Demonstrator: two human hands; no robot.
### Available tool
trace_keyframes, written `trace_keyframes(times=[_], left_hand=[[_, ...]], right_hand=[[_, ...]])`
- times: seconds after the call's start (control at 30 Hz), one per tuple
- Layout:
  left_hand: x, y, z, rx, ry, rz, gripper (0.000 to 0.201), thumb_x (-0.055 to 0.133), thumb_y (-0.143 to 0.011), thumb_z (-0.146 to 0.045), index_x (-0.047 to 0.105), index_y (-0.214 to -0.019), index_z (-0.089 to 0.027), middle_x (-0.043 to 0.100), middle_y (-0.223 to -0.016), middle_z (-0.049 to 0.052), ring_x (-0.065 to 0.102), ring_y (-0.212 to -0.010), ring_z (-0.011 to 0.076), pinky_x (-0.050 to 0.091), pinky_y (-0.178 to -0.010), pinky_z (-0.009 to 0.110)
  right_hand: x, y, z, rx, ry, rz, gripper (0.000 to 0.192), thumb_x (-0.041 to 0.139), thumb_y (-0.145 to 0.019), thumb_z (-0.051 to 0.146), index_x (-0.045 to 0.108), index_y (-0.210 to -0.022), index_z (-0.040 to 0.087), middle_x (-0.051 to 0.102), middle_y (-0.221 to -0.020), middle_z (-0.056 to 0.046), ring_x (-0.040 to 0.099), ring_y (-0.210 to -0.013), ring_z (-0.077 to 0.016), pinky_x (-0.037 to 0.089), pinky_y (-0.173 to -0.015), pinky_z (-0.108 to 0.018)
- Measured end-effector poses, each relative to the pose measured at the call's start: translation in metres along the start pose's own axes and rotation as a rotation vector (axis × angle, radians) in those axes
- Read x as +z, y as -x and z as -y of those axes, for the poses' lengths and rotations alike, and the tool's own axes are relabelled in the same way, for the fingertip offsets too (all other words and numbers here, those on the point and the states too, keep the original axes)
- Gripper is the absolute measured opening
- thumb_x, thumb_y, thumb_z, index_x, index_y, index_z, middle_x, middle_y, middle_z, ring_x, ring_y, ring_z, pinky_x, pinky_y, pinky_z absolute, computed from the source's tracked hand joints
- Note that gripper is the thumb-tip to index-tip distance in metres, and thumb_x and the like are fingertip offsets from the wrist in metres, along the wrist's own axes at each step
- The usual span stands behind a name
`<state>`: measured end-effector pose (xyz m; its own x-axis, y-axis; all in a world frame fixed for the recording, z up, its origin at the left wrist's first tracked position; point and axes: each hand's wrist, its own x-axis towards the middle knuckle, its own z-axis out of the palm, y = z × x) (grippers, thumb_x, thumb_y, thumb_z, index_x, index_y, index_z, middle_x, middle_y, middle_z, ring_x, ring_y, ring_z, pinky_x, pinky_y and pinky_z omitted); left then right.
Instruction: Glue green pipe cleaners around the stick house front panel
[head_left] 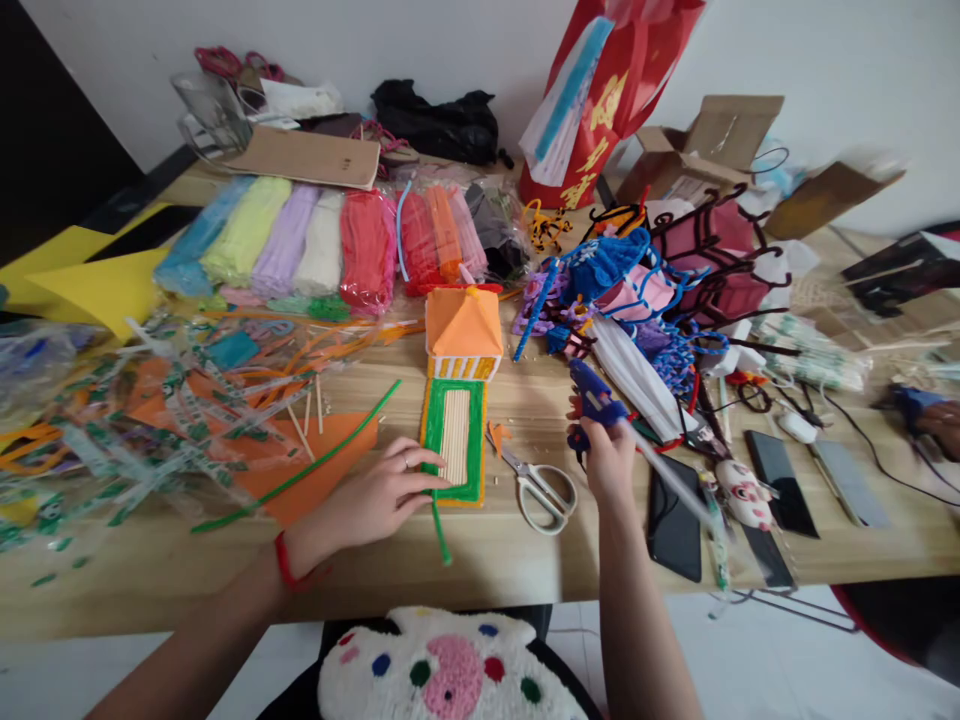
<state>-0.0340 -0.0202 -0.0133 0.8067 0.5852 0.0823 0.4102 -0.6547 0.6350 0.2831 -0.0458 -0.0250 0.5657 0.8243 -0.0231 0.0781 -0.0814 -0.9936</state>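
Observation:
My left hand (379,495) rests on the wooden table (495,555), fingertips pressing a green pipe cleaner (441,530) against the edge of a flat craft base (454,428) of wooden sticks framed in green and yellow. A small model house with an orange roof (463,333) stands at the far end of that base. My right hand (609,458) grips a blue glue gun (592,400), nozzle pointing up and left, to the right of the base. White-handled scissors (541,488) lie between my two hands.
Bundles of coloured pipe cleaners (315,245) lie at the back left, plastic wrappers and orange paper (180,420) to the left. Phones (675,525) and craft pieces crowd the right. A red bag (607,90) and cardboard boxes stand behind. Another person's hand (941,420) shows at far right.

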Motion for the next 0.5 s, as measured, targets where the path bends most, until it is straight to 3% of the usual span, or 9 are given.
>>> trace_keyframes(times=[0.13,0.2,0.27,0.4,0.5], left_hand=[[-0.005,-0.004,-0.003,0.072,0.039,0.054,0.041,0.046,-0.086,-0.004,0.067,-0.108,-0.032,0.062,-0.117,0.0,0.046,-0.11,0.0194,0.045,-0.094,0.037],[-0.006,-0.004,-0.006,0.095,0.051,0.096,0.048,0.047,-0.081,0.0,0.064,-0.112,-0.032,0.06,-0.121,0.0,0.045,-0.112,0.0197,0.044,-0.094,0.036],[-0.004,-0.004,-0.006,0.1,0.07,0.11,0.042,0.052,-0.08,-0.003,0.067,-0.107,-0.031,0.062,-0.118,0.001,0.047,-0.11,0.02,0.046,-0.091,0.035],[0.006,-0.007,0.006,0.053,0.153,0.009,0.015,0.057,-0.086,-0.02,0.071,-0.087,-0.025,0.069,-0.096,0.002,0.057,-0.094,0.0162,0.048,-0.084,0.03],[0.011,-0.01,0.019,-0.055,0.219,-0.131,0.012,0.063,-0.083,-0.029,0.07,-0.078,-0.02,0.068,-0.085,0.003,0.06,-0.083,0.0156,0.048,-0.079,0.029]], right_hand=[[-0.002,0.007,0.01,0.117,-0.301,0.084,0.028,0.07,-0.069,0.033,0.065,-0.091,0.017,0.065,-0.086,-0.004,0.052,-0.057,-0.0074,0.042,-0.05,-0.02],[-0.003,0.011,0.012,0.159,-0.31,0.11,0.03,0.073,-0.069,0.034,0.065,-0.092,0.017,0.065,-0.085,-0.004,0.051,-0.054,-0.0068,0.042,-0.048,-0.02],[-0.006,0.016,0.011,0.203,-0.265,0.137,0.032,0.074,-0.068,0.038,0.066,-0.09,0.016,0.065,-0.079,-0.004,0.051,-0.051,-0.0075,0.042,-0.046,-0.021],[-0.012,0.03,0.01,0.297,-0.202,0.24,0.032,0.073,-0.07,0.044,0.066,-0.083,0.016,0.063,-0.066,-0.002,0.053,-0.046,-0.0103,0.042,-0.041,-0.022],[-0.013,0.044,0.014,0.374,-0.139,0.362,0.033,0.071,-0.073,0.046,0.067,-0.079,0.014,0.063,-0.063,-0.003,0.055,-0.044,-0.0118,0.042,-0.04,-0.023]])
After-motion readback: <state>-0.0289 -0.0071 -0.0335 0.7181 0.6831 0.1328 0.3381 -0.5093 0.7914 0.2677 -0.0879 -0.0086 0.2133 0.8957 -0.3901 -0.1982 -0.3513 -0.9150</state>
